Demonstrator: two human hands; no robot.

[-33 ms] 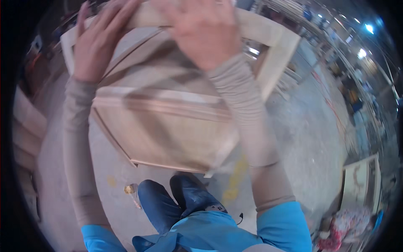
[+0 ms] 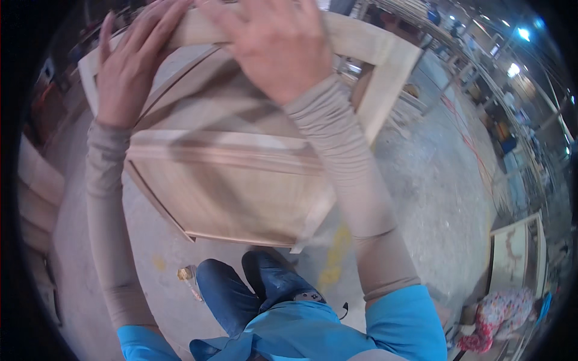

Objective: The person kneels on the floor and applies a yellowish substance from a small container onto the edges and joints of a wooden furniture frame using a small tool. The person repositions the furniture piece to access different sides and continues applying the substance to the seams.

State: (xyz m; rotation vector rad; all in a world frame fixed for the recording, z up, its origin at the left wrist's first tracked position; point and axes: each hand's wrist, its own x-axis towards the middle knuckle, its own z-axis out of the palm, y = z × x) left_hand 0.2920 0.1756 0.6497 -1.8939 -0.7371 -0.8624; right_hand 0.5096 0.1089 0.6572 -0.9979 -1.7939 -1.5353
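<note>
A pale, unfinished wooden furniture piece [image 2: 229, 198] stands before me, with a panelled front and a raised moulding across its middle. Along its top runs a broad wooden rail [image 2: 373, 45]. My left hand [image 2: 129, 75] rests on the rail's left part, its fingers spread. Farther right, my right hand [image 2: 283, 54] lies over the same rail, fingers stretched out and thumb apart. The upper edge of the picture cuts off some fingertips, and anything under the right palm is hidden. Beige sleeves cover both my forearms.
Wooden pieces [image 2: 39, 198] stand at the far left. A small yellowish object [image 2: 185, 274] lies on the concrete floor [image 2: 427, 198] by my knees. At the right are a framed panel [image 2: 512, 259], a flowered cloth [image 2: 503, 310] and a red cord [image 2: 460, 123].
My right hand and forearm have shifted slightly left. The furniture piece and my left hand also appear a little farther left in the picture. Both hands stay on the rail.
</note>
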